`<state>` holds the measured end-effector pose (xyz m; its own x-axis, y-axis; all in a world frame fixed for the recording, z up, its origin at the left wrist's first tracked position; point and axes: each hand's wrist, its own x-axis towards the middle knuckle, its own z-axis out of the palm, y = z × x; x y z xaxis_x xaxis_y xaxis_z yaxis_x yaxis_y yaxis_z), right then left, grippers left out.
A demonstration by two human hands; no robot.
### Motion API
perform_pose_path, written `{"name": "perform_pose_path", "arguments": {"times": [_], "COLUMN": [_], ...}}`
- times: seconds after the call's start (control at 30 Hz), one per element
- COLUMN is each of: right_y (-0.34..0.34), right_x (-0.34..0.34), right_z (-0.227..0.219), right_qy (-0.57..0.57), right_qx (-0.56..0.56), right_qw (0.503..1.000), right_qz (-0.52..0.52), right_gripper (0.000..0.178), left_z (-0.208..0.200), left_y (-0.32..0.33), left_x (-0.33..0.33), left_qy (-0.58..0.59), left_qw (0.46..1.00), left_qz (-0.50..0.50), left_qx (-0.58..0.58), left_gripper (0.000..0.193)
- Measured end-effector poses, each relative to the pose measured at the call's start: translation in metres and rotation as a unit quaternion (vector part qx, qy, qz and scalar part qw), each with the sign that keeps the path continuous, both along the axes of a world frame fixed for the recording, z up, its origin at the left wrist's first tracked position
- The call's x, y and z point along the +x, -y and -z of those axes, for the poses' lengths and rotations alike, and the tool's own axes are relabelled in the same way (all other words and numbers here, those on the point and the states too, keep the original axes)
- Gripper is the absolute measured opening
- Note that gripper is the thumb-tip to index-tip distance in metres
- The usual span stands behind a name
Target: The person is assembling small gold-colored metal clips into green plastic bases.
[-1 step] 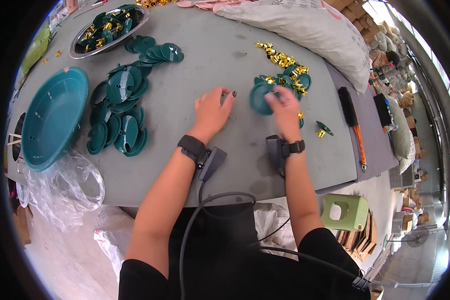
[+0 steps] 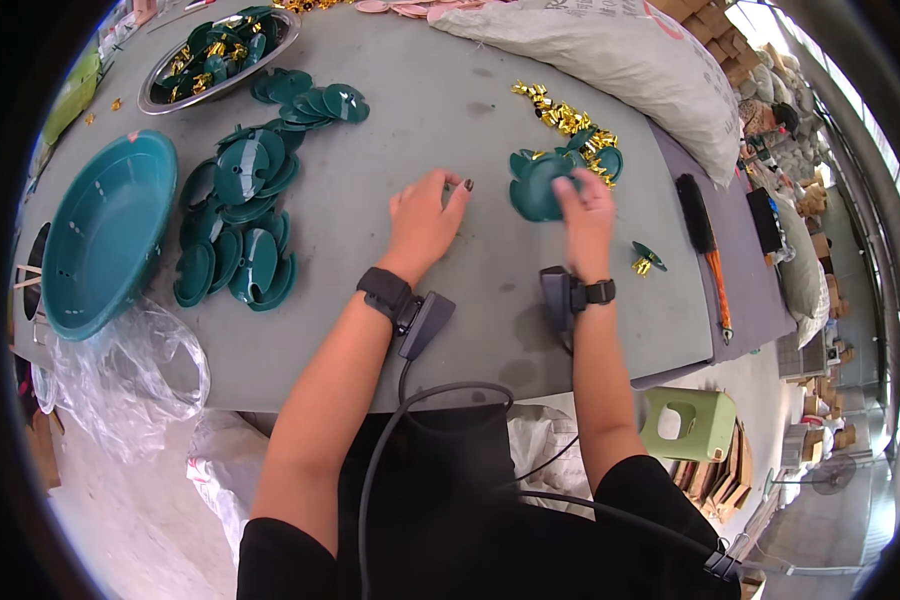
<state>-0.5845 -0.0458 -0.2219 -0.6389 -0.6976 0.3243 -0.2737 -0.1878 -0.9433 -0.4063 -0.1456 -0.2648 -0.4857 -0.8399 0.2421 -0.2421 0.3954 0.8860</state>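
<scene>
My right hand [image 2: 586,205], slightly blurred, has its fingers closed on the edge of a green plastic disc [image 2: 538,193]. The disc is beside a small heap of green discs and shiny gold clips [image 2: 576,124]. To the left, my left hand [image 2: 425,215] hovers over or rests on the grey table [image 2: 470,300]. Its fingers are curled towards the thumb, and what they hold, if anything, I cannot make out. A single green disc with a gold piece [image 2: 648,257] lies right of my right hand. Several overlapping green discs [image 2: 245,170] are piled on the left.
An oval metal bowl [image 2: 155,95] of green and gold pieces stands far left, with a green plastic basin [image 2: 110,240] nearer. A white woven sack [image 2: 610,50] lies at the back right. A black brush [image 2: 697,215] with an orange handle rests near the right edge.
My right hand has shifted a little to the right with the green disc, towards the heap. My left hand has hardly moved.
</scene>
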Motion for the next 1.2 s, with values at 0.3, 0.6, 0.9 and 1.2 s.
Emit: {"name": "perform_pose_path", "arguments": {"times": [0.3, 0.6, 0.9, 1.2], "right_y": [-0.004, 0.078, 0.018, 0.022], "right_x": [-0.047, -0.113, -0.154, -0.145], "right_z": [-0.021, -0.025, -0.048, -0.047], "right_qy": [-0.375, -0.547, -0.459, -0.563], "right_qx": [0.173, 0.388, 0.515, 0.352], "right_qw": [0.852, 0.722, 0.724, 0.743], "right_qz": [0.321, 0.168, -0.006, 0.085], "right_gripper": [0.054, 0.057, 0.038, 0.042], "left_z": [0.003, 0.003, 0.006, 0.003], "left_y": [-0.005, -0.002, -0.002, -0.002], "left_x": [0.005, 0.0, -0.001, -0.001], "left_qy": [0.077, 0.054, 0.023, 0.034], "left_qw": [0.991, 0.99, 0.987, 0.987], "left_qz": [-0.01, 0.002, -0.023, -0.027], "left_qx": [-0.11, -0.128, -0.156, -0.155], "left_gripper": [0.019, 0.015, 0.012, 0.01]}}
